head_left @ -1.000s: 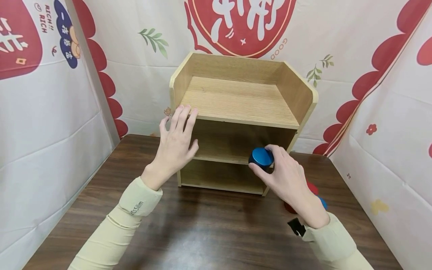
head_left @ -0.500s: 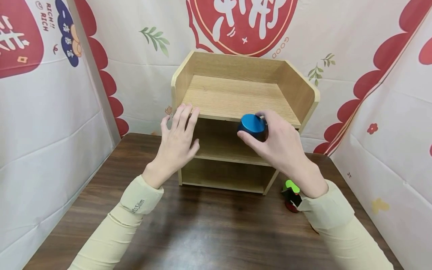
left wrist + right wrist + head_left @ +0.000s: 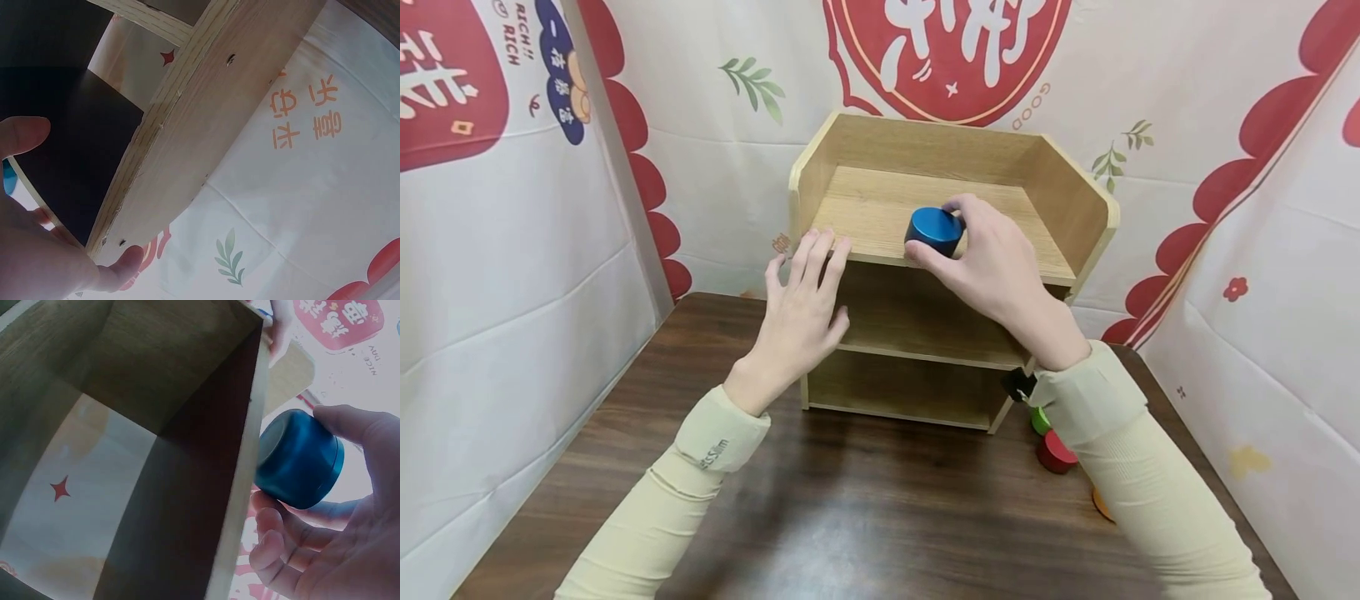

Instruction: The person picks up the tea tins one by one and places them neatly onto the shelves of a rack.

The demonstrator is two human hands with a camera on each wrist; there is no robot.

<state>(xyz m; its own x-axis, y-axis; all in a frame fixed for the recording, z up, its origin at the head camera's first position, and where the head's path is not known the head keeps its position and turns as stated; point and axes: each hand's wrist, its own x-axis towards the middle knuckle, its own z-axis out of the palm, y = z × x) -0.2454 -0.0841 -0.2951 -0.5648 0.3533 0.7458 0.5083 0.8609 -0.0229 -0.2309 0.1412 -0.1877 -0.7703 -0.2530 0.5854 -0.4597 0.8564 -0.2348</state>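
Note:
My right hand [image 3: 1000, 260] pinches a small round blue metal tin [image 3: 934, 231] between thumb and fingers. Its flat top faces up, and in the head view it overlaps the front edge of the top board of a wooden shelf unit [image 3: 917, 268]. From the right wrist, the blue tin [image 3: 301, 459] shows beside the top board, with a pale base. My left hand [image 3: 797, 321] rests its spread fingers at the left front corner of that board. In the left wrist view, one finger [image 3: 125, 269] lies along the outside of the side panel [image 3: 181, 144].
Below my right forearm, a green tin [image 3: 1040, 421], a red tin [image 3: 1056, 452] and an orange piece [image 3: 1102, 505] partly show on the dark wooden table [image 3: 865, 517]. Printed cloth [image 3: 715, 192] hangs behind the shelf and on both sides.
My right hand has raised the blue tin from before the middle shelf to the top board's front edge, moving slightly left. My left hand has stayed at the corner.

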